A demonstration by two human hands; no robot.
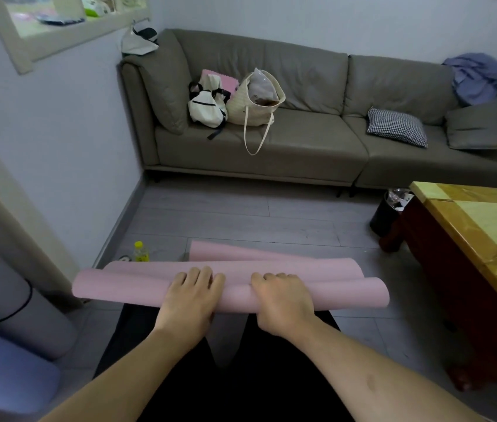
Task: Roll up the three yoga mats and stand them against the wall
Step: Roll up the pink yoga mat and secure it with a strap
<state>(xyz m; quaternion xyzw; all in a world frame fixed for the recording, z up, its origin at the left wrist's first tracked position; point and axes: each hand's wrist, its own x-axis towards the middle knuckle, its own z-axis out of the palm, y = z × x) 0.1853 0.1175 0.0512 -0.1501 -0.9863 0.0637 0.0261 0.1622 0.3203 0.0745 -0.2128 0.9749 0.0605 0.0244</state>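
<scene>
A pink yoga mat (125, 286) lies across the floor in front of my knees, loosely rolled into a wide roll with its far end (229, 252) still flat beyond. My left hand (190, 300) grips the roll left of centre, fingers curled over its top. My right hand (282, 300) grips it right of centre in the same way. At the left edge a grey rolled mat (12, 303) bound by a black cord stands by the wall, and a blue-purple rolled mat (6, 379) sits below it.
A grey sofa (302, 147) with bags and cushions runs along the far wall. A wooden table (481, 239) stands at the right with a black bin (385, 216) beside it. A yellow-capped bottle (141, 252) sits on the floor near the left wall.
</scene>
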